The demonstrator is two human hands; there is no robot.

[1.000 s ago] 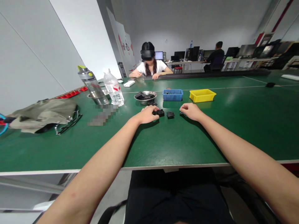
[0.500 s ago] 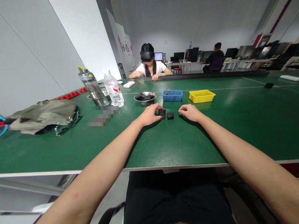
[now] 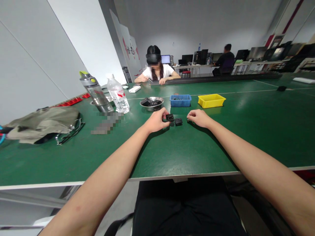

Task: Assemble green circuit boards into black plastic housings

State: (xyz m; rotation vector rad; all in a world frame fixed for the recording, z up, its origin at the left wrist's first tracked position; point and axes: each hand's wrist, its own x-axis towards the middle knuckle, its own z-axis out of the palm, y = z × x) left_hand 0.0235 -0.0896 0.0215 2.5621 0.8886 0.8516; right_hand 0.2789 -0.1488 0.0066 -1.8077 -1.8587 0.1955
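Head view: the black block (image 3: pixel 170 117), held just beside a second block (image 3: pixel 178 122) over the table (image 3: pixel 159 154), has its longer visible side roughly left to right; its facing is indistinct. Left hand (image 3: pixel 157 121), part-closed, grips it; right hand (image 3: pixel 199 118) pinches a small part (image 3: pixel 189 121). The black block appears lower, less square than half a second earlier.

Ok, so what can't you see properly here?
All in the head view:
Small part in the right hand: mostly hidden by fingers.
Black block in the left hand: partly hidden by it.
Bits in blue bin: too small.
Grey patch: blurred into squares.
Blue ring: cut by left edge.
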